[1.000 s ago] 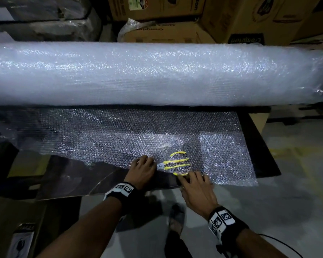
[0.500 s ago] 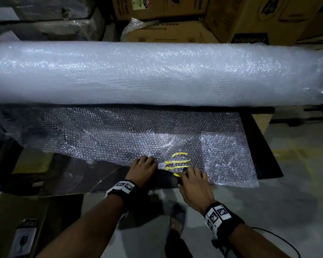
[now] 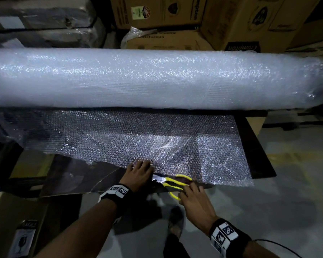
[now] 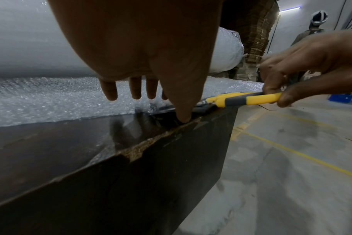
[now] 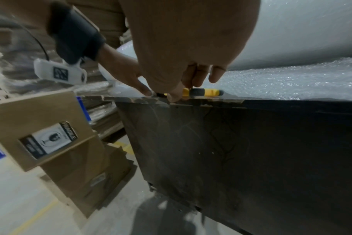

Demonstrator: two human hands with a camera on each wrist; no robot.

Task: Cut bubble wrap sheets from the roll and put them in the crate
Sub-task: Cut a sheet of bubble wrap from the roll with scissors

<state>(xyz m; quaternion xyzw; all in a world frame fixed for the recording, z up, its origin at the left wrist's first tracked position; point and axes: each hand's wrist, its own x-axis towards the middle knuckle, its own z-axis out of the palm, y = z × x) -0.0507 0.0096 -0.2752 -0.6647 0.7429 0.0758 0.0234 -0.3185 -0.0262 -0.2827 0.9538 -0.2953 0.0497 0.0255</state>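
Observation:
A thick bubble wrap roll (image 3: 157, 77) lies across the back of the dark table (image 3: 257, 149). Its loose sheet (image 3: 138, 138) is spread toward me over the tabletop. My left hand (image 3: 144, 164) rests flat on the sheet's near edge; in the left wrist view its fingers (image 4: 135, 89) are straight and the thumb presses the table edge. My right hand (image 3: 186, 189) grips the handles of the yellow scissors (image 3: 173, 183) at the table's near edge, just right of the left hand. The scissors' blades (image 3: 158, 178) point left toward the left hand.
Cardboard boxes (image 3: 231, 19) are stacked behind the roll. A box with a fragile label (image 3: 24, 237) stands at lower left. Grey floor with yellow lines (image 4: 291, 151) lies to the right. A small blue object (image 4: 339, 97) and a distant person (image 4: 311, 31) are beyond.
The scissors lay farther in, showing through the sheet; my right hand has taken their handles and drawn them back to the near edge. The left hand has stayed at the sheet's edge.

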